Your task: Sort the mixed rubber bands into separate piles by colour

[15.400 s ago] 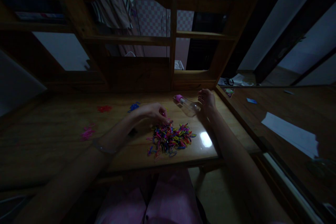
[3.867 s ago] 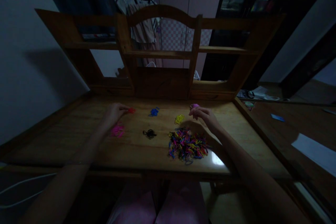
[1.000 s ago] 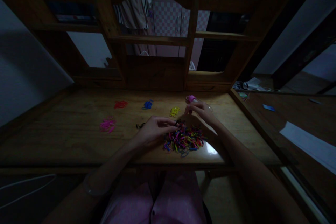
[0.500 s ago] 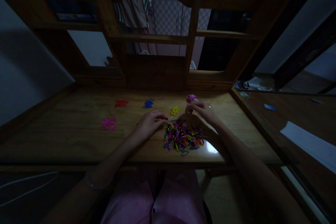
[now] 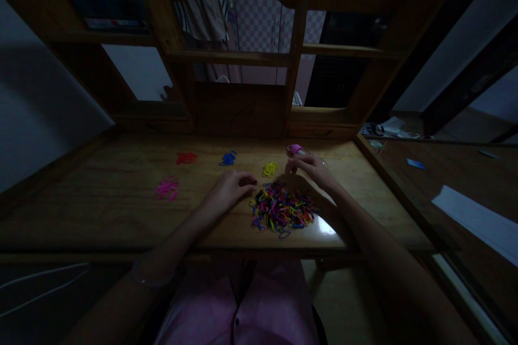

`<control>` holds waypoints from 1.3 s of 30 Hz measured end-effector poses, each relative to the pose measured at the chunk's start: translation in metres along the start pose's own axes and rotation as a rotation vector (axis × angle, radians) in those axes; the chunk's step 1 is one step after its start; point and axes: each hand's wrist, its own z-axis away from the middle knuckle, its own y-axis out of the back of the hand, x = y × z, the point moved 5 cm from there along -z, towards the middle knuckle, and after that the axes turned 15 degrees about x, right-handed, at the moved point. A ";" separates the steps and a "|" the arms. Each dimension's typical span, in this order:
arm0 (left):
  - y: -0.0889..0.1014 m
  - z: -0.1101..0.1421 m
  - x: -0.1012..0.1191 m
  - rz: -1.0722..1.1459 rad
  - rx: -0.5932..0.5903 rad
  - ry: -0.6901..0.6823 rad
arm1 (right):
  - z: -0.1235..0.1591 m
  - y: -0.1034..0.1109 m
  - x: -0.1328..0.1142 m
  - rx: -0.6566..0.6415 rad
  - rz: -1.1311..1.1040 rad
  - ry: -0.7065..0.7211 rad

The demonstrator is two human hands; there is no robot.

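Pink bands [image 5: 167, 188] and red bands [image 5: 186, 158] sit left of the left hand [image 5: 229, 188], which is nearly pinched, can't tell if around anything. Looks like mid colour-sorting, so next probably needs a fine pinch at the mixed pile [image 5: 283, 208] just right of it; the right hand [image 5: 311, 167]'s loosely curled, contents unclear.
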 end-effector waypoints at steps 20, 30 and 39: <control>-0.022 -0.010 -0.014 0.050 -0.305 0.030 | -0.001 0.000 0.004 -0.014 -0.021 0.013; -0.007 -0.001 -0.003 0.361 -0.298 0.221 | 0.000 0.001 -0.002 -0.024 -0.002 0.035; -0.014 -0.012 -0.005 0.287 -0.442 0.094 | 0.000 -0.001 -0.004 -0.012 -0.003 -0.006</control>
